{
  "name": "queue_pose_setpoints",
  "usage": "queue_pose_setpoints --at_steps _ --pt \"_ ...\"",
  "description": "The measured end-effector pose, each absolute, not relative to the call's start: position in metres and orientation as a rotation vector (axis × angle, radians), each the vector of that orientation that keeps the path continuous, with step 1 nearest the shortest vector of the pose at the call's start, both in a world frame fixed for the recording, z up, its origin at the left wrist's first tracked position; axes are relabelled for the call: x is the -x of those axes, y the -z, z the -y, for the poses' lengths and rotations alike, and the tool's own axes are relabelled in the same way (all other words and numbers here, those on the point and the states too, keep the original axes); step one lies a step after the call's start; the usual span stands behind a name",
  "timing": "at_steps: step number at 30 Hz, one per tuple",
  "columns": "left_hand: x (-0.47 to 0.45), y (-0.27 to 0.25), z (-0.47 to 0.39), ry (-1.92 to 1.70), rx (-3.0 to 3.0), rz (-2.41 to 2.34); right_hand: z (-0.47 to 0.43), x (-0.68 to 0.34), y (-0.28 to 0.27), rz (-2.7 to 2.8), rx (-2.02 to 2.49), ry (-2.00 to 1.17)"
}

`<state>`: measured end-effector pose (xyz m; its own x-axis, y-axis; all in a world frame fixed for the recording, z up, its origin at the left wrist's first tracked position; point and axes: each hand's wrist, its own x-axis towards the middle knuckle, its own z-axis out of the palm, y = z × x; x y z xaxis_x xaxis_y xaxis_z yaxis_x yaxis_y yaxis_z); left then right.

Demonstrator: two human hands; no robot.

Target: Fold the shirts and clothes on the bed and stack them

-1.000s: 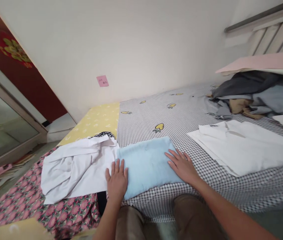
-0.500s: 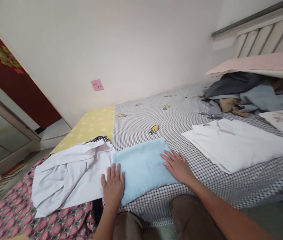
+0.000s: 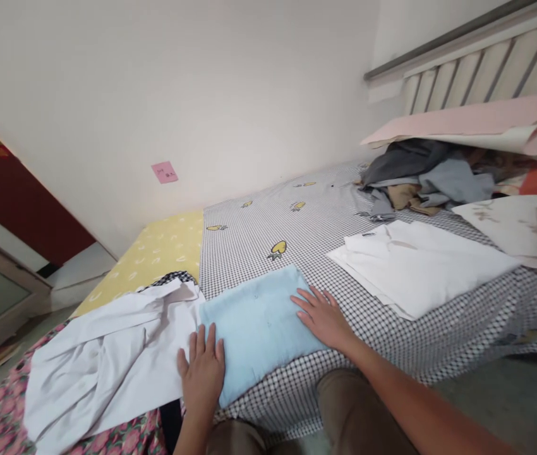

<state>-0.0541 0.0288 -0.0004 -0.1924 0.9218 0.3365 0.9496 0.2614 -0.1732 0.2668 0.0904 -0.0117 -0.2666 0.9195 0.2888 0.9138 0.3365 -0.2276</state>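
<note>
A light blue cloth (image 3: 258, 335), folded into a flat rectangle, lies on the checked bed cover near the bed's front edge. My left hand (image 3: 202, 366) rests palm down on its left edge, fingers stretched out. On the right edge lies my right hand (image 3: 323, 316), flat with its fingers spread. Neither hand grips the cloth. Left of it is a crumpled white garment (image 3: 107, 360), touching or close to my left hand. To the right sits a folded white shirt (image 3: 420, 265), apart from my right hand.
Dark, grey and brown clothes (image 3: 410, 177) are heaped at the back right under a pink sheet (image 3: 467, 123). A radiator (image 3: 481, 66) stands behind them. Pink floral fabric (image 3: 126, 436) lies at the front left. The checked bed cover (image 3: 244, 246) meets a yellow section (image 3: 168, 246).
The camera view has turned a little to the right, so everything appears shifted left. Both hands stay flat on the blue cloth, which keeps its shape.
</note>
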Motion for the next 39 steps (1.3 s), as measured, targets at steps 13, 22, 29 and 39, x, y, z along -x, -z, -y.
queue_pose_setpoints --at_steps 13,22,29,39 --pt "0.0535 -0.0012 -0.0287 0.101 1.708 2.158 -0.0912 -0.2674 0.0127 2.226 1.613 -0.052" --pt "0.0533 -0.0004 -0.0293 0.141 1.709 2.165 -0.0895 -0.2674 0.009 2.221 1.619 -0.069" --pt "0.0548 -0.0014 -0.0299 0.132 1.721 2.174 -0.0885 -0.2674 0.0082 2.225 1.624 -0.07" --pt "0.0488 -0.0048 -0.0269 0.161 1.725 2.207 -0.09 -0.2681 0.0136 2.238 1.63 -0.025"
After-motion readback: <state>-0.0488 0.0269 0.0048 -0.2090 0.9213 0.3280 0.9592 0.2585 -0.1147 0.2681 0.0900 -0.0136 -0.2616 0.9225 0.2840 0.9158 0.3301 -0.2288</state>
